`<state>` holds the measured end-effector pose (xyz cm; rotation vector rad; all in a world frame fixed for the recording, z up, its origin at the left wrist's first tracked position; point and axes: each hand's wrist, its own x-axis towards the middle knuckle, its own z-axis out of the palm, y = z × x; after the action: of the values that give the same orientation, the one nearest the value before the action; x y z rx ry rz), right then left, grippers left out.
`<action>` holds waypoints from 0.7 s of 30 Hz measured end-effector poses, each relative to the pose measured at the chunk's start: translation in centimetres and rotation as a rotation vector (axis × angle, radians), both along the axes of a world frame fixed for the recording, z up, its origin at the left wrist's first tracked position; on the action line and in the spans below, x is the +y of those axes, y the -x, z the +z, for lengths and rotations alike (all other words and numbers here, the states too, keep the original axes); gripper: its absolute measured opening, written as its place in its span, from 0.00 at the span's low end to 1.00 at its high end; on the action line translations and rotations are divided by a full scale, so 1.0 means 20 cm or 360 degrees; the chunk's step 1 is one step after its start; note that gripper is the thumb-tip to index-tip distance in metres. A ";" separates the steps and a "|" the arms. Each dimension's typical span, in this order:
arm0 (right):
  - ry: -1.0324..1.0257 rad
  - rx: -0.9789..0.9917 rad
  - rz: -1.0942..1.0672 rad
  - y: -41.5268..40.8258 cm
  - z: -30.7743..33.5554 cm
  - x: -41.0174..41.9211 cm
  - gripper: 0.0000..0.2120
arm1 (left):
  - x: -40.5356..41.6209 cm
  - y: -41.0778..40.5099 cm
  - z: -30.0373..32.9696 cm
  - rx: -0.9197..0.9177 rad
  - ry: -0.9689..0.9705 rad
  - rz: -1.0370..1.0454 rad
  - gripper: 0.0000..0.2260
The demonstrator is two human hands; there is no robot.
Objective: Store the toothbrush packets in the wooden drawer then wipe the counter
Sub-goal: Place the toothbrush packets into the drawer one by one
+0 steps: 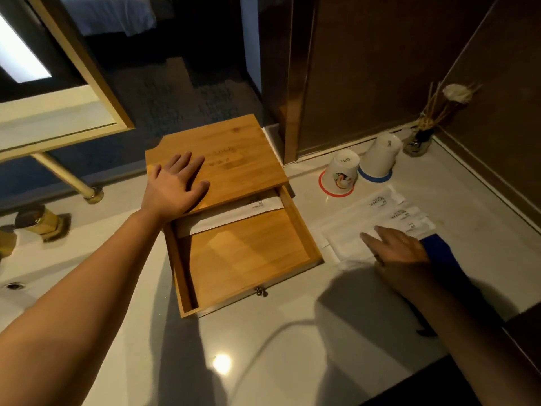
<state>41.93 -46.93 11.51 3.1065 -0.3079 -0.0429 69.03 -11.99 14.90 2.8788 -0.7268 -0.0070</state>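
We rested our left hand flat, fingers spread and grasping nothing, on the lid of the low bamboo-coloured wooden box that stood on the white glossy counter. The shallow wooden drawer of this box was pulled out toward the near side, and one white paper toothbrush packet lay across its far end, partly under the lid, just right of and below our left hand but apart from it.

The other white toothbrush packets lay spread on the counter to the right of the drawer. Our right hand was lowered over their near edge with the fingers stretched out and loose; it seemed to touch the papers, but we cannot tell if it pinched any of them. A dark blue cloth lay just right of this hand, partly hidden behind it.

Farther away, two white paper cups stood upside down side by side: one with a red rim and one with a blue rim. A small glass reed diffuser stood in the far right corner.
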 end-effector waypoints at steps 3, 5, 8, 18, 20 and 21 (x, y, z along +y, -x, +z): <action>0.0052 -0.0107 0.0046 -0.01 -0.05 -0.01 0.25 | 0.00 0.00 0.00 0.0003 -0.0003 -0.0001 0.30; 0.0091 -0.0195 0.0112 -0.01 -0.06 -0.01 0.21 | -0.01 0.00 0.00 0.0007 -0.0011 0.0004 0.30; 0.0146 -0.0345 0.0199 0.01 -0.07 0.00 0.18 | -0.01 0.01 0.01 0.0008 -0.0008 0.0003 0.30; 0.0065 -0.0534 0.0438 -0.03 -0.12 -0.07 0.09 | -0.01 0.01 0.01 0.0025 -0.0015 0.0004 0.31; 0.0029 -0.0533 0.0471 -0.04 -0.12 -0.07 0.10 | -0.01 0.01 0.01 0.0017 -0.0019 0.0010 0.31; 0.0028 -0.0542 0.0464 -0.04 -0.12 -0.07 0.10 | -0.01 0.01 0.01 0.0014 -0.0022 0.0011 0.31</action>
<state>42.71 -48.29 9.10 3.0920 0.1440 0.4919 68.85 -12.25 15.07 2.8925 -0.7177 -0.0234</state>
